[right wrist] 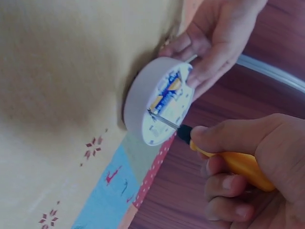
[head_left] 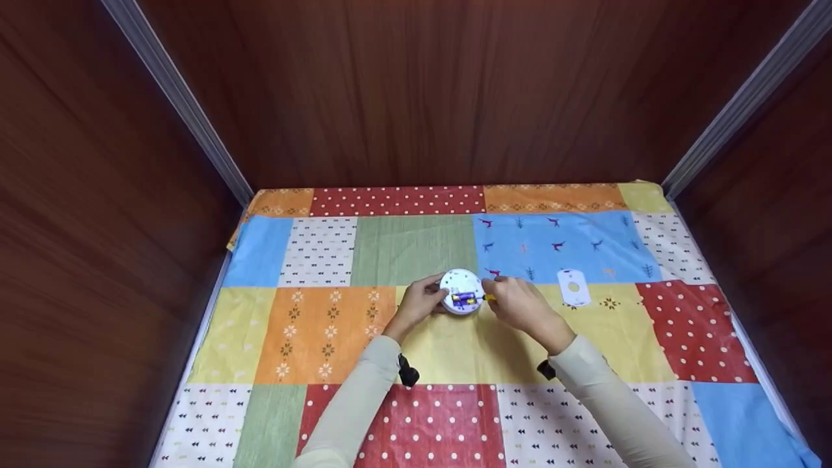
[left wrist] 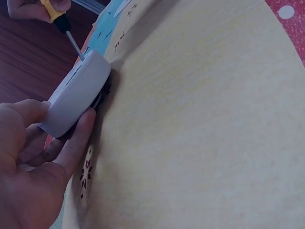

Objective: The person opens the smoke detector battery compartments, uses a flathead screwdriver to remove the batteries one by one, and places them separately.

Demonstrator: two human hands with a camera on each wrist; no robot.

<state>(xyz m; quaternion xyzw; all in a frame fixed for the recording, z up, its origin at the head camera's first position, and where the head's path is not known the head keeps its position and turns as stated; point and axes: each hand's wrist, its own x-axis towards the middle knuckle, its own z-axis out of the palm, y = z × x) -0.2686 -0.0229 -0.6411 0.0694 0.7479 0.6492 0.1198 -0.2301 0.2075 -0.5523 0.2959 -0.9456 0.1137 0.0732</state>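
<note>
A round white battery-powered device (head_left: 461,281) is tilted just above the cloth, its back facing up with blue-and-yellow batteries (right wrist: 167,93) set in it. My left hand (head_left: 420,305) grips its left edge, thumb on the back face and fingers beneath, as the left wrist view (left wrist: 38,157) shows. My right hand (head_left: 522,308) holds a screwdriver (right wrist: 238,167) with a yellow handle and black collar. In the right wrist view its metal tip touches the back near the rim, beside the batteries. The device's front side is mostly hidden.
A flat white plate (head_left: 574,288) with a round hole lies on the cloth to the right. A patchwork-print cloth (head_left: 331,338) covers the table. Brown wood-look panels (head_left: 416,91) stand behind and on both sides, with grey metal strips (head_left: 188,110) at the corners.
</note>
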